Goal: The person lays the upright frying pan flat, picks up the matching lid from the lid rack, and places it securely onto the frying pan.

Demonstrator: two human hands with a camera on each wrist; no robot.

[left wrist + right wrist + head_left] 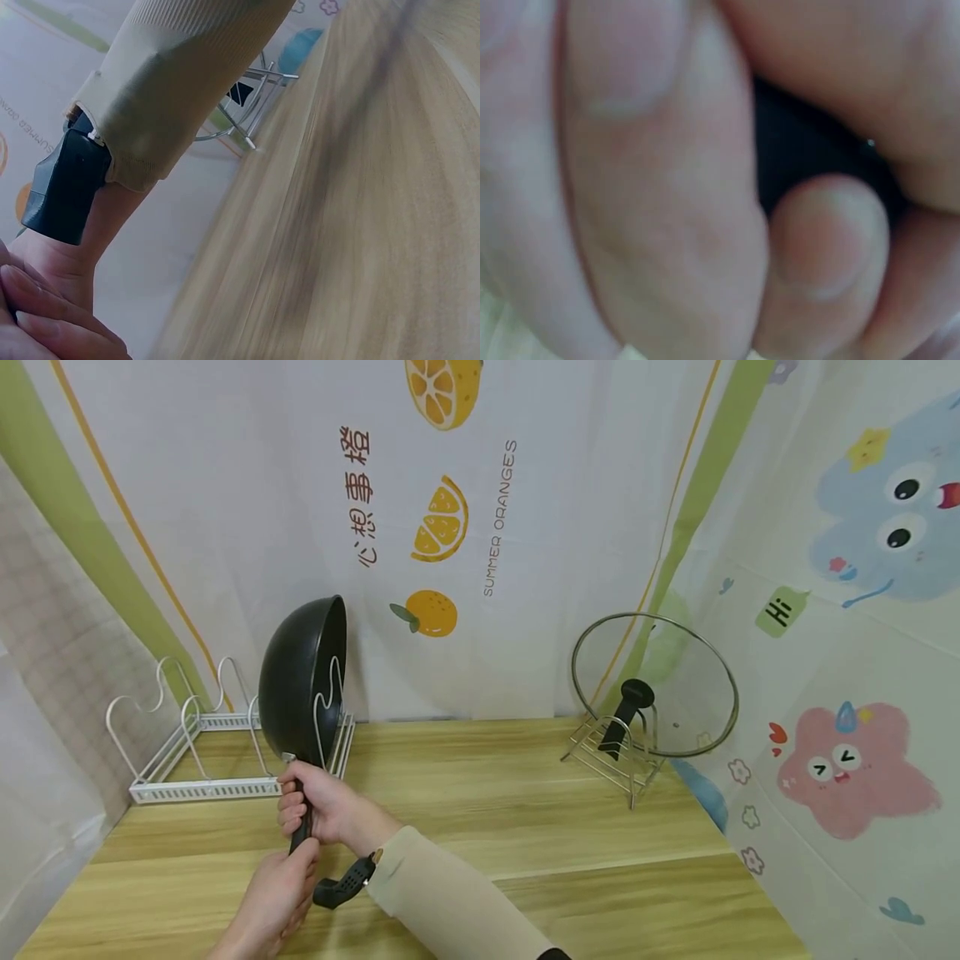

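Note:
A black wok [288,668] stands on edge at the right end of a white wire rack [217,791], its open side turned right and its handle pointing down toward me. One wire loop of the rack shows in front of the wok's hollow. My right hand [322,797] grips the handle close to the bowl; in the right wrist view its fingers [660,195] curl round the black handle [802,142]. Lower down, my left hand [273,893] holds the handle's end, thumb along it. Curled fingers [60,322] show at the left wrist view's lower corner.
A glass lid [675,693] with a black knob leans in a small metal wire stand [611,760] at the right. Both racks stand on a wood-grain table [465,802]. Printed cloth [480,677] hangs behind and along the sides. A black device [345,883] is strapped to my right wrist.

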